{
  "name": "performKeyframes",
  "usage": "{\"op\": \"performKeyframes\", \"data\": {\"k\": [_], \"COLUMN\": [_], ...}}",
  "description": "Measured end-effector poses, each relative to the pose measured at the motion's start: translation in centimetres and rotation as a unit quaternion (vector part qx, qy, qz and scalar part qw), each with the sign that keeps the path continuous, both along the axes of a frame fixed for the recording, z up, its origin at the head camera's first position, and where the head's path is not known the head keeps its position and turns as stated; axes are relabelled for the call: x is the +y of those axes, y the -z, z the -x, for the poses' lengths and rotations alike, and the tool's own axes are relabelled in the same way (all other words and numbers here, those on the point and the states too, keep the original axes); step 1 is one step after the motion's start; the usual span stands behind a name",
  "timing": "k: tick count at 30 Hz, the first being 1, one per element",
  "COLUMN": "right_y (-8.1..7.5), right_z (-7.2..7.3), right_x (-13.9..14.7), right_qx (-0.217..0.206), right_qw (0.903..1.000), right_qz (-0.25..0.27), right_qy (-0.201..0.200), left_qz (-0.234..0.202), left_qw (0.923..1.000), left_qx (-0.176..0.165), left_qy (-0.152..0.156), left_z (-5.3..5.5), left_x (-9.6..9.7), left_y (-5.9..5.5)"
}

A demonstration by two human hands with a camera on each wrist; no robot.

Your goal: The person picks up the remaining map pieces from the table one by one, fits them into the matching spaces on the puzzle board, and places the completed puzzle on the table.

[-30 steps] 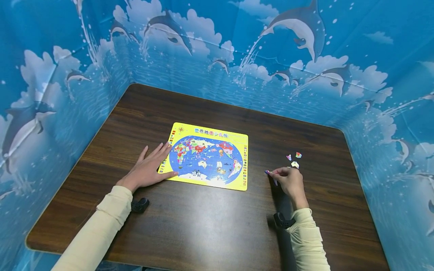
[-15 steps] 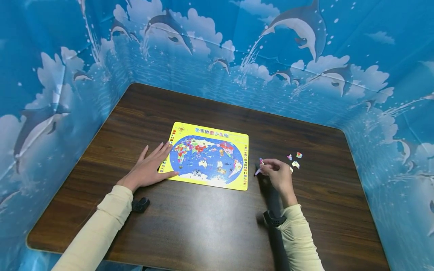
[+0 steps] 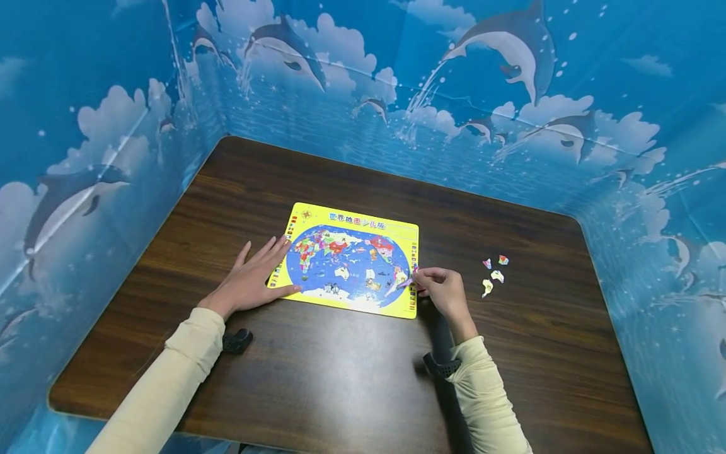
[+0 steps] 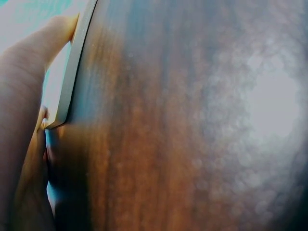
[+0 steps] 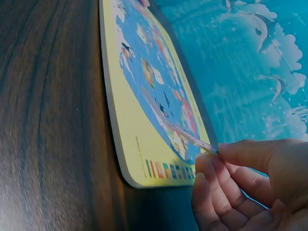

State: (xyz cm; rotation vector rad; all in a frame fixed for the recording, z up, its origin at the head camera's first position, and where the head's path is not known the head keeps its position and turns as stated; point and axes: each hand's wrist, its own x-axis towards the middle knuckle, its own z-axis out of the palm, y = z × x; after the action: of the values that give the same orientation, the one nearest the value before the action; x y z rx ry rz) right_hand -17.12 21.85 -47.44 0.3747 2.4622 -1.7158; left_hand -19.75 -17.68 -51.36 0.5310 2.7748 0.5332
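Observation:
A yellow-bordered world map puzzle board (image 3: 317, 296) lies on the dark wooden table. My left hand (image 3: 249, 277) rests spread over the board's left edge; in the left wrist view the thumb (image 4: 45, 41) reaches over the board's thick rim. Between thumb and fingertips, my right hand (image 3: 445, 293) pinches a thin puzzle piece (image 5: 192, 138) by one end. The piece is seen nearly edge-on, above the right part of the blue map. In the right wrist view the fingertips (image 5: 207, 161) overlap the row of small flags on the border.
Several loose puzzle pieces lie on the table right of the board, among them a white one (image 3: 497, 276) and a pale yellow one (image 3: 487, 288). The wooden table (image 3: 351, 378) has rounded corners. A blue dolphin-print curtain (image 3: 363, 82) hangs around its back and sides.
My right hand has moved left with the puzzle piece, from beside the loose pieces to over the board's right edge. The left hand stays on the board.

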Motion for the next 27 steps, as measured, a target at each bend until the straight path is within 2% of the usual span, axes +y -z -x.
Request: {"op": "performKeyframes", "data": {"k": [3,4,11,16,27], "right_y": [0.05,0.52,0.33,0.33,0.56], "right_z": [0.06,0.15,0.17,0.40,0.58], "right_x": [-0.41,-0.35,-0.62,-0.66,-0.83], "right_qx": [-0.011,-0.010,-0.026,-0.034,-0.006], "right_qw": [0.9999,0.9999,0.9993,0.9987,0.9969], "right_qz": [-0.002,-0.005,-0.026,-0.035,-0.066], "right_qy": [0.002,0.004,0.005,-0.009,-0.043], "left_qz": [-0.002,-0.003,-0.011,-0.016,-0.011], "left_qw": [1.0000,1.0000,0.9999,0.9998,0.9999], "left_qx": [0.000,0.000,0.004,0.009,0.006], "left_qy": [0.001,0.001,0.005,0.007,0.012], "left_z": [0.04,0.05,0.00,-0.09,-0.01], "left_x": [-0.03,-0.02,-0.12,-0.16,-0.16], "left_y": [-0.02,-0.06,-0.09,-0.24,-0.20]}}
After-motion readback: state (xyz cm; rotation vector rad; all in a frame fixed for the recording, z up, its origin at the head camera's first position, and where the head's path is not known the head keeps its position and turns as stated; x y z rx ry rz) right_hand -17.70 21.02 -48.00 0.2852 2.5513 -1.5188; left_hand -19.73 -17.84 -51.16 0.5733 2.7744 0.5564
